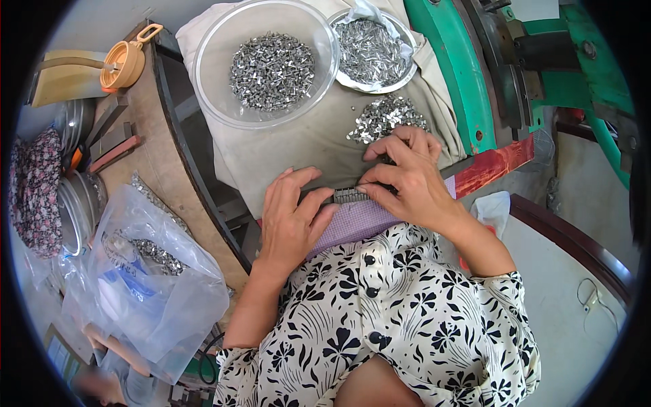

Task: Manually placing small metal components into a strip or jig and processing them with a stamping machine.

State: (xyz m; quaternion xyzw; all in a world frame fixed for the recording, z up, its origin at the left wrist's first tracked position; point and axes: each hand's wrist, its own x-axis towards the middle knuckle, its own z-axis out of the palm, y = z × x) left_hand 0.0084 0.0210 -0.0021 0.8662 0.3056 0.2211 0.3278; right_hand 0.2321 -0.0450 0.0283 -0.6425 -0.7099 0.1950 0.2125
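Note:
A short row of small metal pieces (pixel 349 195) lies close in front of me, along the edge of a purple checked cloth (pixel 356 220). My right hand (pixel 413 178) pinches the row's right end between thumb and bent index finger, though the exact contact is partly hidden. My left hand (pixel 293 214) is at the left end. Its thumb tip touches or nearly touches the row, while the other fingers curve apart from it. Just beyond my right hand is a loose pile of small shiny metal pieces (pixel 383 119) on a beige cloth (pixel 271 152).
A clear plastic bowl (pixel 207 74) of small metal parts stands at the back, beside a smaller lined bowl (pixel 369 87) of thin metal pieces. A green machine (pixel 451 68) rises at right. On the left are a wooden table (pixel 152 149) and a plastic bag (pixel 183 298). Another person (pixel 129 373) appears lower left.

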